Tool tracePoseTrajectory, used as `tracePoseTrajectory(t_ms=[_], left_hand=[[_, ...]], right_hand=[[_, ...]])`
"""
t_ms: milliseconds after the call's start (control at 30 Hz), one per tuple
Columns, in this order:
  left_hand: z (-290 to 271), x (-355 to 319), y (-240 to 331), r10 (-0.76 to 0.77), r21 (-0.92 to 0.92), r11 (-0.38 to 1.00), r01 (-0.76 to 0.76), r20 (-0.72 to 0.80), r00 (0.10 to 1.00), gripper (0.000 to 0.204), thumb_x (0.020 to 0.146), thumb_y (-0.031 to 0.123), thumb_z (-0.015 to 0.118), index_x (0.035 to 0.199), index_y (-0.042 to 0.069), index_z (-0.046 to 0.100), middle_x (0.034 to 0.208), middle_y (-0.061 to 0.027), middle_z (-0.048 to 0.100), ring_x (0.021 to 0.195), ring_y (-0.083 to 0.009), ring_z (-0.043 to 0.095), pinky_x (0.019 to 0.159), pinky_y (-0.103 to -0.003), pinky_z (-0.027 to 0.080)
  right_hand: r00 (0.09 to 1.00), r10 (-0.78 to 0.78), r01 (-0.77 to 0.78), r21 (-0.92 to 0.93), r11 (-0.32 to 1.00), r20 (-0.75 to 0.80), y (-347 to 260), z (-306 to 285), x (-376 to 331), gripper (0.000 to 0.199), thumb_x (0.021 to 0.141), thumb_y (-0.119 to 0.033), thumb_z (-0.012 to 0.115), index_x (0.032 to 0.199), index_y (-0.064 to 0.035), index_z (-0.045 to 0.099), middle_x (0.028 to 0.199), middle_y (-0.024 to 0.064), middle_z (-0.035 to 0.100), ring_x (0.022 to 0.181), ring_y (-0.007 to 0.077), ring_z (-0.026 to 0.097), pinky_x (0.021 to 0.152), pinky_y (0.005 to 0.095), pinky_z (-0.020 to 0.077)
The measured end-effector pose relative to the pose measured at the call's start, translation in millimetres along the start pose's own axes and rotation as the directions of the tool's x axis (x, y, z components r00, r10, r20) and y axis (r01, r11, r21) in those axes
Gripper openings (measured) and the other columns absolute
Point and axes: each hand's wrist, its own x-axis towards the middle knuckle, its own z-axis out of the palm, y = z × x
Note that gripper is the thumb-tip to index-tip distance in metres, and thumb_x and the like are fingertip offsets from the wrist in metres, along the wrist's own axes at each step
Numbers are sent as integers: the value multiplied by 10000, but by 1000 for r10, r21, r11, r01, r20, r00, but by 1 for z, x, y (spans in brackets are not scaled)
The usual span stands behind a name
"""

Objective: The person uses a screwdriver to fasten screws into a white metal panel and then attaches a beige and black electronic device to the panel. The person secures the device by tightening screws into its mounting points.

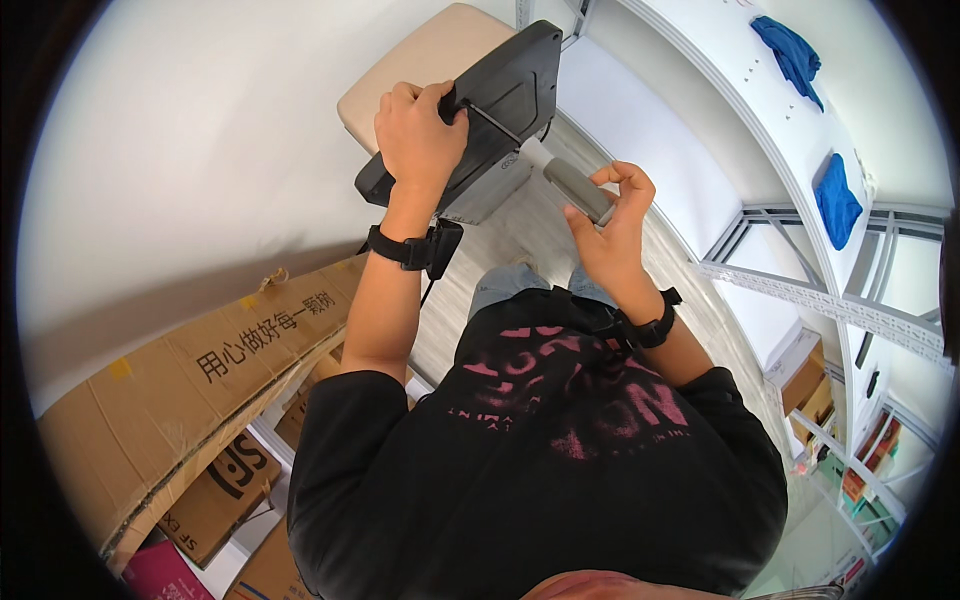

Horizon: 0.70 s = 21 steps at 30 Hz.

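My left hand (415,135) is closed on the edge of a black flat panel (515,85), its thumb and forefinger close to the tip of a thin dark shaft. That shaft belongs to a screwdriver-like tool (575,187) with a grey handle and a pale collar. The handle's rear end sits between the thumb and curled fingers of my right hand (612,230). The shaft crosses in front of the panel's ribbed face, and its tip meets the panel beside my left fingers. Exactly what the tip touches is hidden there. The panel stands tilted.
Behind the panel is a beige padded seat (425,65); a grey boxy thing (490,195) lies below it. A long cardboard box (180,400) runs along the left, with more cartons (225,490) under it. White metal shelving (780,275) with blue cloths (838,200) rises on the right.
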Motion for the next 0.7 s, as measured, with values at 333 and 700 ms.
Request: tracePoseTrajectory(t_ms=[333, 700], left_hand=[[5, -1, -5, -1, -10, 1000, 1, 17, 1000, 301, 609, 172, 758, 904, 140, 708, 803, -28, 539, 794, -225, 525, 711, -347, 427], [7, -3, -5, 14, -8, 1000, -14, -9, 1000, 307, 603, 168, 760, 904, 141, 705, 798, -22, 523, 796, -217, 517, 711, -349, 423]], right_hand=[[996, 86, -86, 5, 996, 16, 2, 1, -1, 402, 902, -226, 575, 1198, -24, 393, 776, 81, 528, 611, 147, 515, 563, 271, 443], [999, 25, -26, 51, 998, 34, 4, -4, 10, 433, 875, -220, 616, 1181, -6, 396, 806, 82, 540, 607, 132, 518, 597, 271, 441]])
